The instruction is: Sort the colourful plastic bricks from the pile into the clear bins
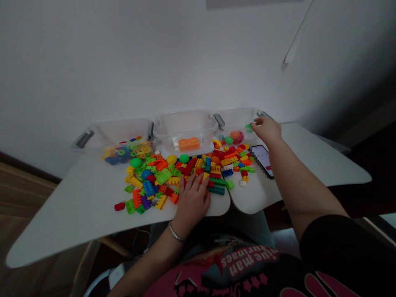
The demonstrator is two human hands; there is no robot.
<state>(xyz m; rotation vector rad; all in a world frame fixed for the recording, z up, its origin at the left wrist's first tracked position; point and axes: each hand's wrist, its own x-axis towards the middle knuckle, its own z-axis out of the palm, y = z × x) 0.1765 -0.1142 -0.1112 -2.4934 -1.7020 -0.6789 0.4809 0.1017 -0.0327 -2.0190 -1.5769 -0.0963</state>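
My left hand lies palm down on a pile of mixed toy building bricks, fingers spread and touching several of them. Over the rim of the right clear bin, my right hand has its fingertips at a small green brick, apparently pinched. Low in that bin are an orange piece and a green ball. The middle clear bin holds a large orange brick. In the left clear bin are yellow pieces and blue ones.
A phone with a lit screen lies right of the bricks, under my right forearm. Two white tabletops meet near the middle with rounded front corners. Behind the bins rises a plain wall. A loose red brick lies at the pile's left.
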